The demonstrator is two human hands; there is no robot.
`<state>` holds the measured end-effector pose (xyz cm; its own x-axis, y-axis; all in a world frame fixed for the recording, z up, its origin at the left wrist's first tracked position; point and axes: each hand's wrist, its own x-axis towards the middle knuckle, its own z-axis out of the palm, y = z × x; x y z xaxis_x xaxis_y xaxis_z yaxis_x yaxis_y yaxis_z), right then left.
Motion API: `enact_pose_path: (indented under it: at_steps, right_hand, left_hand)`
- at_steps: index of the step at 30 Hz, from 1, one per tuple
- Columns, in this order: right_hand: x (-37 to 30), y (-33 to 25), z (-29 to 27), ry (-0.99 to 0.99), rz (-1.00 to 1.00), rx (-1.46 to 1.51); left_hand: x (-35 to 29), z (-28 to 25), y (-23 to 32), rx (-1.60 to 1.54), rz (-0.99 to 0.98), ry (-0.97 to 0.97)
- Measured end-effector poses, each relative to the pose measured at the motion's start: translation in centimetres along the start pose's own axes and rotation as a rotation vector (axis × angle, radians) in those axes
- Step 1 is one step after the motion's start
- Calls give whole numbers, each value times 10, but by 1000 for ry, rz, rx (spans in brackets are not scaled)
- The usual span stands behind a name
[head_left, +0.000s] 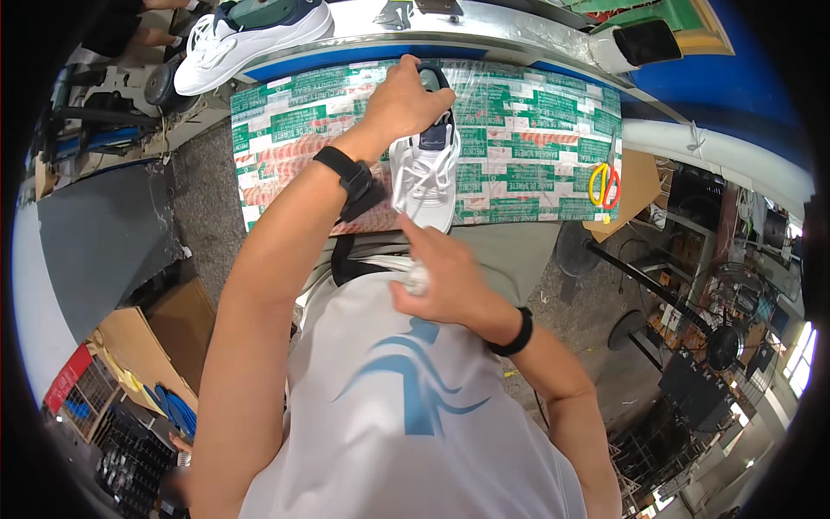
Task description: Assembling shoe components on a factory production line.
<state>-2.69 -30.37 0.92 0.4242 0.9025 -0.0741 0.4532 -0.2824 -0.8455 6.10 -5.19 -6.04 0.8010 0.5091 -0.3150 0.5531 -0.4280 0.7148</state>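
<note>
A white sneaker (425, 183) with a dark navy tongue and white laces lies on a work surface (527, 151) covered in green and white printed tape. Its toe faces me. My left hand (405, 102) grips the shoe at the heel and collar, the thumb over the opening edge. Just below the toe is my right hand (445, 275), slightly blurred. Its index finger stretches toward the toe, while the other fingers curl round a small white wad (416, 278). What the wad is made of cannot be made out.
Yellow and red-handled scissors (604, 186) lie at the right end of the taped surface. Beyond it runs a metal ledge (519, 36), with another white sneaker (255, 50) at its left. A grey panel (108, 246) and cardboard (147, 350) stand left; wheeled metal equipment (640, 281) stands right.
</note>
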Motion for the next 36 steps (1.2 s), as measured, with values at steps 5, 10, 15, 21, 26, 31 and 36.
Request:
enact_pose_path:
  at_steps: [5,10,15,21,26,31,36]
  right_hand:
    - [3,25,-18,148,-110,-247]
    - [26,39,-10,213,-174,-473]
    - [31,22,9,232,-41,-280]
    - [-13,20,-23,134,-3,-132]
    - [1,32,-33,264,-70,-100]
    - [8,47,-32,282,-48,-254]
    - [-3,48,-33,235,-63,-298]
  left_hand:
    - [-1,-1,2,35,9,4]
    - [-1,7,1,43,31,61]
    - [2,3,4,48,11,31]
    - [2,-7,3,47,-8,-102]
    - [4,0,-3,14,30,-19]
    - [1,2,0,16,44,-27]
    - [4,-2,1,-31,-29,-139]
